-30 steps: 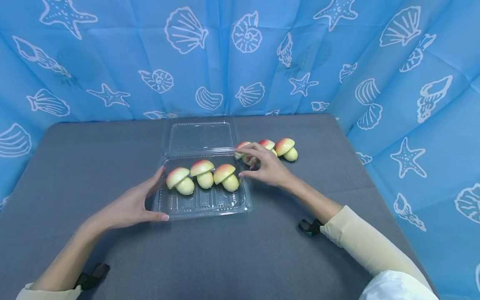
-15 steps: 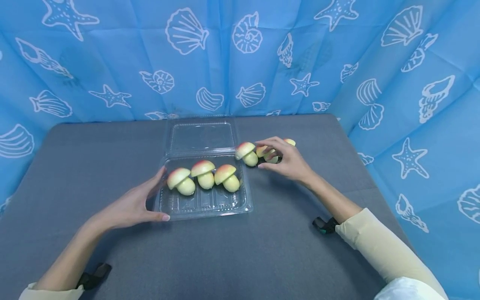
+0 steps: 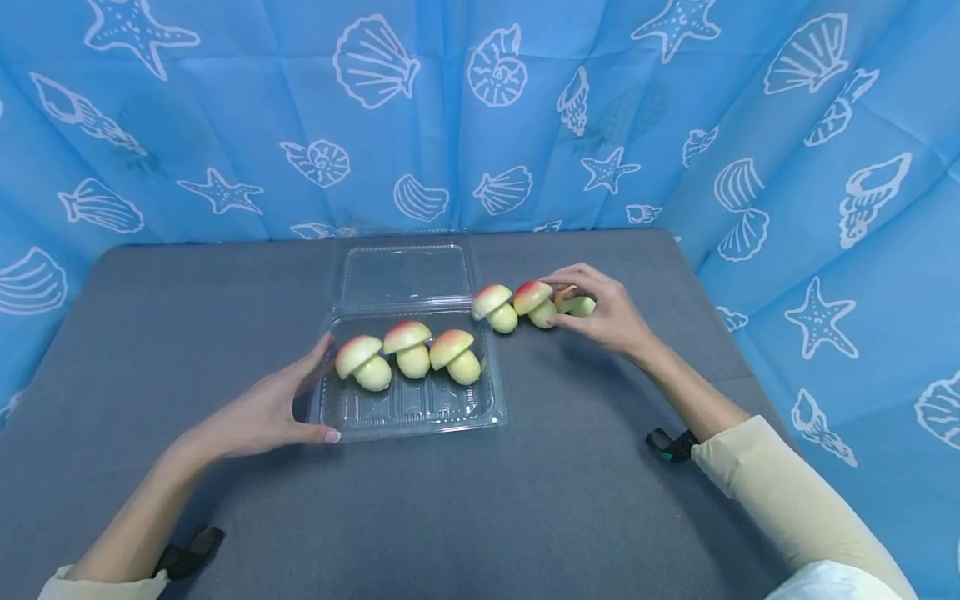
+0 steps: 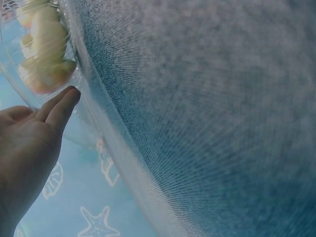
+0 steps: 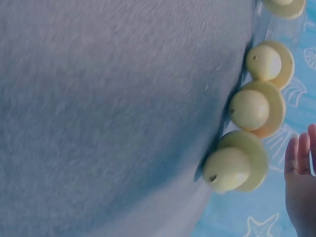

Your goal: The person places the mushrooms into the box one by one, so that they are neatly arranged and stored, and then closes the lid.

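Closest to me are two pale sleeves [image 3: 795, 500], with black straps [image 3: 191, 552] showing near the wrists, over a table covered in grey cloth [image 3: 450, 517]. The left hand [image 3: 262, 408] lies at the left side of a clear plastic container [image 3: 412, 432], thumb and fingers spread wide and rather straight, the thumb by the front left corner and the fingertips farther back along the side. In the container sit three mushroom-shaped pieces [image 3: 407, 348] in a row, their yellow caps blushed red, stems tilted towards the front right. A little farther off, the right hand [image 3: 603, 308] arches over the rightmost piece [image 3: 581, 305] of another three on the cloth, thumb and fingers apart; I cannot tell whether they touch it. The middle piece [image 3: 536, 303] is just beside the thumb, and the left piece [image 3: 495, 308] lies right by the container's back right corner. Behind, the open lid [image 3: 405, 271] leans back towards a blue curtain [image 3: 247, 92] printed with white shells and starfish
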Tool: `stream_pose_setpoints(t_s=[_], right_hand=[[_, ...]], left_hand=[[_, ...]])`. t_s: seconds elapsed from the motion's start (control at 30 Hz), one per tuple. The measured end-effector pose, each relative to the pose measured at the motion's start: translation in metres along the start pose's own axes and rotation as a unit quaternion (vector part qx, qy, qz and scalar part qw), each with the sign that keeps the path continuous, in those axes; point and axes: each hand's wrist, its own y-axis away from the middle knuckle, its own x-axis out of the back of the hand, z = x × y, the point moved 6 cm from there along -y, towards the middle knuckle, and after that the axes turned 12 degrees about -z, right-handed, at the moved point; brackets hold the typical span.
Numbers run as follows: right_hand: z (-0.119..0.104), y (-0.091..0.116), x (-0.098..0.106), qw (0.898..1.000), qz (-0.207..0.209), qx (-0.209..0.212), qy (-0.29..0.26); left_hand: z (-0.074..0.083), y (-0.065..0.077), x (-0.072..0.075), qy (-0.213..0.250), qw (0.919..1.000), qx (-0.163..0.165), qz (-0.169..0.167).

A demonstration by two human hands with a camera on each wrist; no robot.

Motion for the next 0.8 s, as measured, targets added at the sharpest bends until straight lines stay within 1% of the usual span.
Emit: stream_pose_setpoints(t_s=[0.1,0.17,0.27,0.37,0.47,0.63,0.8], right_hand=[[-0.004,0.001,0.005,1.0,0.007,0.0,0.015],[0.0,0.002,0.007,1.0,0.01,-0.004,0.021],[0.017,0.005,0.009,1.0,0.012,-0.014,0.023],[0.037,0.008,0.01,0.999,0.006,-0.029,0.022],[0.052,0.012,0.012,0.999,-0.005,-0.047,0.024],[0.067,0.017,0.017,0.997,-0.034,-0.064,0.031],[0.079,0.021,0.019,0.994,-0.068,-0.087,0.01]], left_hand=[[0.0,0.0,0.0,0.001,1.0,0.001,-0.002],[0.0,0.0,0.0,0.004,1.0,0.003,-0.003],[0.0,0.0,0.0,0.003,1.0,0.002,-0.004],[0.0,0.0,0.0,0.005,1.0,-0.002,-0.003],[0.0,0.0,0.0,0.006,1.0,-0.004,-0.003],[0.0,0.0,0.0,0.007,1.0,0.001,-0.004],[0.0,0.0,0.001,0.013,0.9999,-0.006,-0.007]])
